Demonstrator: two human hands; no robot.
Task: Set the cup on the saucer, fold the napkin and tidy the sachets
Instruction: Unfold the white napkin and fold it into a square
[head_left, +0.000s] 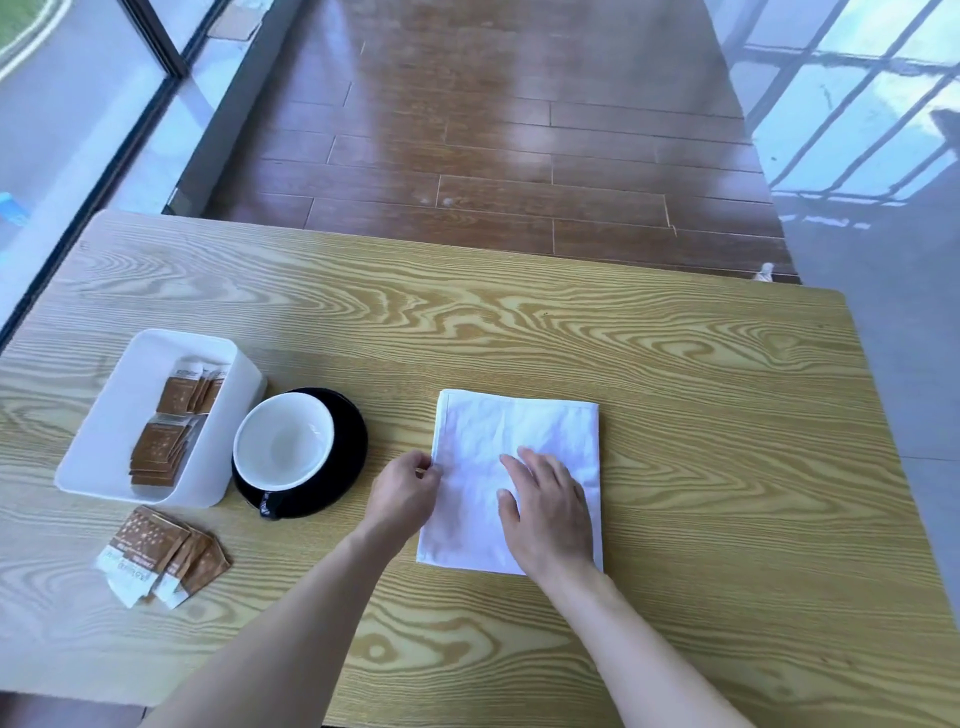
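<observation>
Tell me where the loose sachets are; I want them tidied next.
In the head view, the loose sachets lie fanned on the table at the near left, just in front of the white box and left of the saucer.

A wood-grain table (519, 322) carries everything. A white napkin (478, 441) lies flat under the right hand (545, 504), its left edge at the left hand (402, 493). Just left of that hand sits a black saucer (353, 441). Farther left stands a white tray (124, 405), with loose sachets (166, 556) on the tabletop nearer the person.
</observation>
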